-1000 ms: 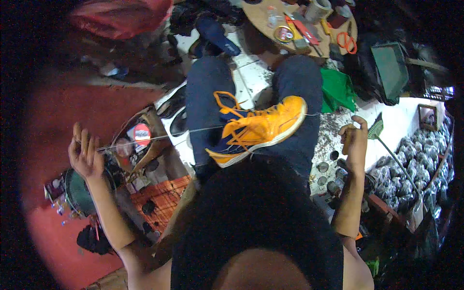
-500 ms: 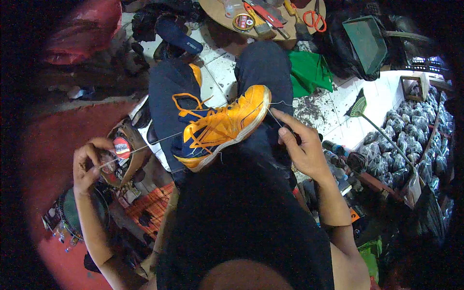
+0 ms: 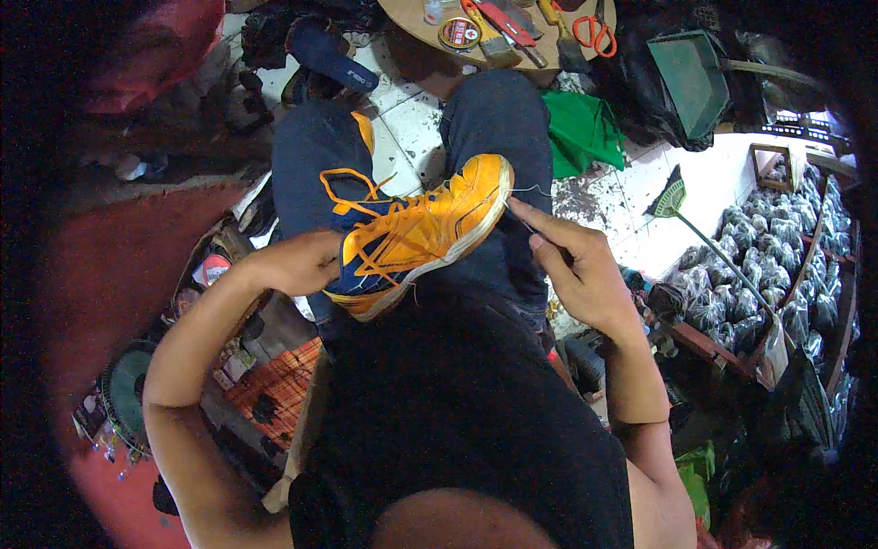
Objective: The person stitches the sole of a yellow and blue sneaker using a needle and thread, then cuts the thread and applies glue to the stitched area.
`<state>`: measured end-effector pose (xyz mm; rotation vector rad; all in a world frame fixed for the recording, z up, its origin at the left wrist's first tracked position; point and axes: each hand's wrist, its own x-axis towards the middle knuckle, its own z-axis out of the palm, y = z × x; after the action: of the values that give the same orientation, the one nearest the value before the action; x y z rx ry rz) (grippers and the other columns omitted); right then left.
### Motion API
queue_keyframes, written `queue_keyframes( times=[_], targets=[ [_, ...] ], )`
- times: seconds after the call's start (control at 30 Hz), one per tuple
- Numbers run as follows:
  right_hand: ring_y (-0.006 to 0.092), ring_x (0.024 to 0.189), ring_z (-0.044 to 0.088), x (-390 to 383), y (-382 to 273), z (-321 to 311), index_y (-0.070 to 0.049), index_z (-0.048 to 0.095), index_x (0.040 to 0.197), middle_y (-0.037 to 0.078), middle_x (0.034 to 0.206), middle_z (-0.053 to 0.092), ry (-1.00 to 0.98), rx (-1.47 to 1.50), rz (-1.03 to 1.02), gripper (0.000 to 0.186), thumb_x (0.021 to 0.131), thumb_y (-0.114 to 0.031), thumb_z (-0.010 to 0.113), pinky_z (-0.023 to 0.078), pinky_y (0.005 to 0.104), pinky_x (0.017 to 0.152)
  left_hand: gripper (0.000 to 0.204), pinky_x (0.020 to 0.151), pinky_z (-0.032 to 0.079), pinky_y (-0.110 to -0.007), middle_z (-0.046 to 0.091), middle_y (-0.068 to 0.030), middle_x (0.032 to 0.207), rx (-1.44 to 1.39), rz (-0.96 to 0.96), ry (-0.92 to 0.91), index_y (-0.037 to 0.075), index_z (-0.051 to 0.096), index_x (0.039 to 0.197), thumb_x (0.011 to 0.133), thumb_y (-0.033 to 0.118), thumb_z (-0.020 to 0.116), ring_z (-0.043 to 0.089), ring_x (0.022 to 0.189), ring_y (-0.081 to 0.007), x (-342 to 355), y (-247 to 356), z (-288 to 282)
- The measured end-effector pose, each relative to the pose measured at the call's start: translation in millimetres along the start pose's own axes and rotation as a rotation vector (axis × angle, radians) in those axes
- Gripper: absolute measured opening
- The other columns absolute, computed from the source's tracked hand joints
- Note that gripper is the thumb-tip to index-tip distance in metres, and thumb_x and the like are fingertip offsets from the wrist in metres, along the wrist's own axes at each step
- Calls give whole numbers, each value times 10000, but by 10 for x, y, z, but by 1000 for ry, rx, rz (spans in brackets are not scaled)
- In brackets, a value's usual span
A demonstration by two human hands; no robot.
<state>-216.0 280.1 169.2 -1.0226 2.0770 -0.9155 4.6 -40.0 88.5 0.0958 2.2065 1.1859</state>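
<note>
An orange and navy sneaker [image 3: 421, 229] with orange laces lies across my lap, toe to the right. My left hand [image 3: 297, 263] reaches into its heel opening, and the shoe's collar hides the fingers. At the toe, my right hand [image 3: 576, 265] pinches a thin awl [image 3: 522, 220], its tip against the edge where the upper meets the white sole; its handle is mostly hidden in the palm. A loose end of pale thread [image 3: 530, 190] sticks out from the toe. Another short thread end hangs beneath the sole's middle.
A round wooden table [image 3: 421, 16] ahead carries brushes, a tin and orange-handled scissors [image 3: 595, 35]. A green cloth [image 3: 585, 133] lies beyond my right knee. Rightward are a dustpan [image 3: 690, 87], a small rake [image 3: 672, 199] and many plastic-wrapped bundles [image 3: 745, 256]. An insole [image 3: 331, 57] lies far left.
My left hand has moved right, from holding a taut thread out at the left to inside the shoe's opening. The taut thread no longer shows. My right hand stays at the toe.
</note>
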Motion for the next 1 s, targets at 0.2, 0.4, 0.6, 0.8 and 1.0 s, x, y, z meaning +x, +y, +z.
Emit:
queue_keyframes(
  times=[0.2,0.4,0.6,0.8,1.0],
  targets=[
    [369,777,689,86,-251,-242,-172,680,1346,211,861,703,-93,-331,53,416,947,-98,588,546,472,746,481,1000,499,-369,678,-155,1305,-453,-175,-322,37,551,1425,955,132,570,632,1171,-241,339,-227,78],
    [400,754,690,213,-432,-352,-192,693,1320,223,798,692,-196,-584,33,398,939,-134,592,560,525,731,504,1064,466,-323,575,-74,1456,-860,-173,-421,115,473,1521,1065,295,590,574,1261,-166,600,-515,480],
    [401,781,692,156,-413,-372,-188,655,1368,210,832,704,-210,-586,40,432,947,-134,577,558,533,743,428,1142,437,-345,509,-89,1526,-2170,198,-697,147,417,1558,1141,227,366,541,1354,-202,1088,-688,912],
    [397,782,690,72,-353,-355,-179,633,1393,200,841,704,-183,-529,56,453,949,-127,560,558,524,730,453,1169,434,-409,459,-112,1571,-2088,-64,-357,159,390,1570,1134,271,346,521,1386,-239,1230,-652,911],
    [355,704,694,4,-524,-238,-146,676,1339,170,765,699,-190,-847,114,424,924,-114,594,562,477,666,441,1192,420,-417,505,-120,1535,-1964,421,-505,132,433,1539,1107,216,438,532,1386,-249,1242,-425,796]
  ],
)
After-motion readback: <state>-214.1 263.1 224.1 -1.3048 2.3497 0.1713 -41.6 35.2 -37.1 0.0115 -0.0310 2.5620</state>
